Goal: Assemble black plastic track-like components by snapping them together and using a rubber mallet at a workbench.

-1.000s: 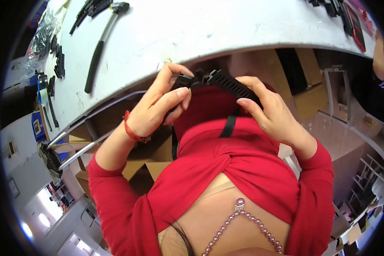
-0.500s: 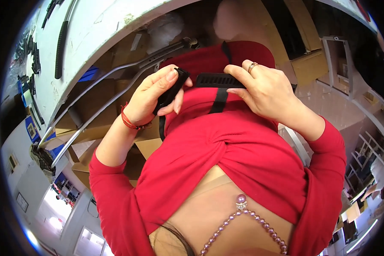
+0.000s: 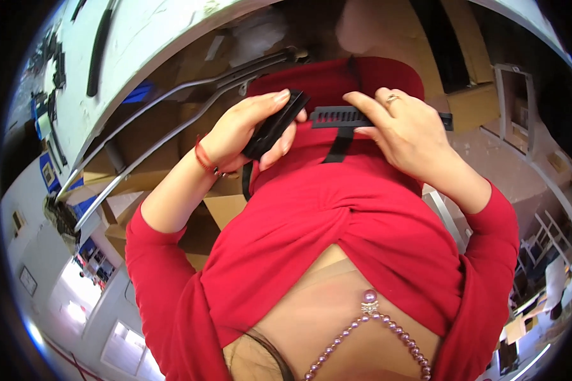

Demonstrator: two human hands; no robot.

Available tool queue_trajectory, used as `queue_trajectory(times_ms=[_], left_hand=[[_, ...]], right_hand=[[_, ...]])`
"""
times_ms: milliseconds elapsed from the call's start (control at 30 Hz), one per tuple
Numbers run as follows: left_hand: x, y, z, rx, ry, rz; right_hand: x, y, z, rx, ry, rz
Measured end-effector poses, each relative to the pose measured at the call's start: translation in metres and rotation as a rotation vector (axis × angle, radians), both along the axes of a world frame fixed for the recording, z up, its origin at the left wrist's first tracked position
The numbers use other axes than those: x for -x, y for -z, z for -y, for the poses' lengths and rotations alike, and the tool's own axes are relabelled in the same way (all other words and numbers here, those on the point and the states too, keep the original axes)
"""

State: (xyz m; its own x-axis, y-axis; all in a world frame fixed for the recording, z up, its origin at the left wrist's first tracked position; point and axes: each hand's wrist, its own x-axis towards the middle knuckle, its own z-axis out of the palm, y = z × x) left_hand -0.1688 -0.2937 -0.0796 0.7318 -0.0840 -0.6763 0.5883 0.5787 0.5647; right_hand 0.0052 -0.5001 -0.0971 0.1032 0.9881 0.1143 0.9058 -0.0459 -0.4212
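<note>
Above my lap, my left hand [image 3: 232, 130] is closed around a black elongated plastic piece [image 3: 277, 127], which is tilted with its upper end to the right. A lengthwise groove shows on its face, and my fingers cover part of its lower side. To the right, my right hand [image 3: 416, 133] grips a black slotted plastic strip [image 3: 337, 117] from above. The strip lies nearly level, its slotted end pointing at my left hand and its other end showing past my knuckles. A small gap separates the two black pieces.
A white worktable [image 3: 140, 35] curves across the upper left, with a long dark strip [image 3: 100, 57] on it. Bent metal tubes [image 3: 130, 155] run below its edge. Cardboard boxes [image 3: 471, 105] stand beyond my lap, and a pale frame [image 3: 515, 108] is at the right.
Both hands have shifted slightly right in the picture with their black pieces. The piece in my left hand has turned and shows more of its grooved face.
</note>
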Motion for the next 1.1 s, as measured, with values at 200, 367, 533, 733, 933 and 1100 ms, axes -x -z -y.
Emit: queue_trajectory(times_ms=[200, 367, 533, 733, 933, 1100], left_hand=[[-0.005, 0.009, -0.005, 0.033, -0.132, -0.155], [-0.002, 0.017, -0.011, 0.103, -0.074, -0.063], [0.004, 0.013, -0.009, -0.084, -0.028, -0.157], [0.009, 0.012, -0.007, -0.121, -0.003, -0.219], [0.007, 0.006, 0.000, -0.231, 0.116, -0.015], [0.014, 0.000, 0.002, -0.280, 0.185, 0.047]], right_hand=[[-0.002, -0.002, 0.006, 0.106, -0.006, -0.062], [0.004, 0.001, -0.002, -0.006, -0.030, -0.083], [0.009, 0.012, -0.016, 0.037, -0.169, -0.113], [0.006, 0.013, -0.017, 0.078, -0.210, -0.105], [-0.003, 0.008, -0.003, -0.041, -0.082, -0.111], [-0.005, -0.001, -0.001, -0.109, -0.057, -0.095]])
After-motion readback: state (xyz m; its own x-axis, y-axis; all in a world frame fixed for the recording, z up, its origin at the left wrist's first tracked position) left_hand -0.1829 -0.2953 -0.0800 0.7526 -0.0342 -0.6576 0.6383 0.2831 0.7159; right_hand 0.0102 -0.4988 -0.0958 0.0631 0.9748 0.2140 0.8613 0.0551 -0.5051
